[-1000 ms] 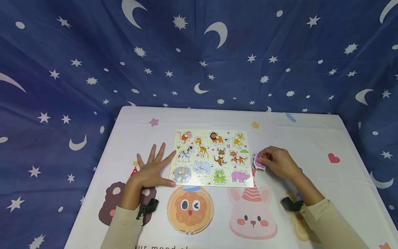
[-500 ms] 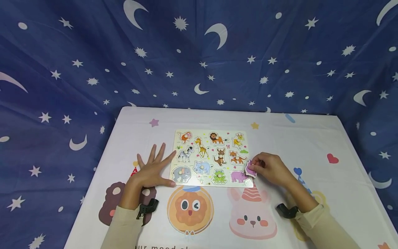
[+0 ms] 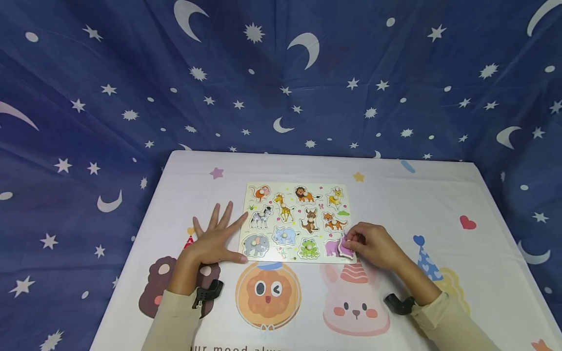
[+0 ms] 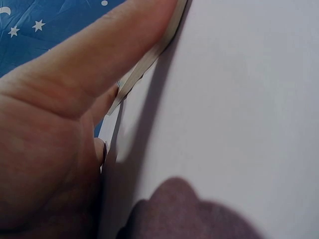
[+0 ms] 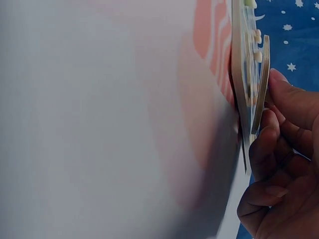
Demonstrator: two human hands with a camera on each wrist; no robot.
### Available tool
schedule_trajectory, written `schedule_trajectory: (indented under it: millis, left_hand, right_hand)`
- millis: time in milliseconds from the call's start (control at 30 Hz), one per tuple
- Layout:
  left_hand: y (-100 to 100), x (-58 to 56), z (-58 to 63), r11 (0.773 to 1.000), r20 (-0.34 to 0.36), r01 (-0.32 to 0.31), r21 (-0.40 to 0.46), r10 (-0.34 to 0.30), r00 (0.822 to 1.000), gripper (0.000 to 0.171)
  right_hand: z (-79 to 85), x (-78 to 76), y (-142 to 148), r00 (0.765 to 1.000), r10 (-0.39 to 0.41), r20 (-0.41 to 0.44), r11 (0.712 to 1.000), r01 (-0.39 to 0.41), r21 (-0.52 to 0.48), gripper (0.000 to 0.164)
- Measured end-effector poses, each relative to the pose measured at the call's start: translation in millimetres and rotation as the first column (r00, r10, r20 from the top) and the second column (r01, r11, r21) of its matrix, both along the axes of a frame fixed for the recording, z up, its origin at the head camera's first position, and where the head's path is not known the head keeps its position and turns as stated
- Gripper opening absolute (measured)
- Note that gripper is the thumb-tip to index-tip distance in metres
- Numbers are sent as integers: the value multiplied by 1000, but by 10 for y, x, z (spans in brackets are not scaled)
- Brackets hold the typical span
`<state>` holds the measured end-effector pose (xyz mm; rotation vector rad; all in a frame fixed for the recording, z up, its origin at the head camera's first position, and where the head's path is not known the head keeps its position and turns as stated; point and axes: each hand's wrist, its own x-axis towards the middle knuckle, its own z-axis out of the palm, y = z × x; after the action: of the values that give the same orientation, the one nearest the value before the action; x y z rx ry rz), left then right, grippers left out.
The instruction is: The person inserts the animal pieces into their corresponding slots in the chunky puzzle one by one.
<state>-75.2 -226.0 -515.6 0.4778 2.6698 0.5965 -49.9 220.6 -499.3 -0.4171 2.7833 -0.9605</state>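
A wooden peg puzzle board (image 3: 274, 253) with animal pieces lies on the table. My left hand (image 3: 216, 243) has its fingers spread, fingertips and thumb at the board's left edge; in the left wrist view the thumb (image 4: 99, 55) lies along that edge. My right hand (image 3: 371, 243) pinches a purple hippo puzzle piece (image 3: 346, 247) over the board's lower right corner. Seen from the right wrist, the piece (image 5: 262, 89) is tilted close over the board (image 5: 238, 59), between thumb and fingers. It partly covers a purple hippo picture (image 3: 331, 248) on the board.
Pieces with round knobs, among them an elephant (image 3: 256, 244), a frog (image 3: 309, 249) and a tiger (image 3: 334, 222), sit in the board. A white cloth (image 3: 417, 195) with cartoon prints covers the table. Behind hangs a dark blue curtain (image 3: 246, 63) with moons and stars.
My right hand has carried the hippo piece left and toward me, from beside the board to over its lower right corner. The left hand has stayed in place.
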Motion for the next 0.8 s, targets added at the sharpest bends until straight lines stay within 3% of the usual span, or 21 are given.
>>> schedule_trajectory:
  millis: [800]
  left_hand:
    - [-8,-7,-19,1000,11,-4,2,4,1000,124]
  right_hand:
    - [-13,53,-7,1000,-7,17,1000,7,6,15]
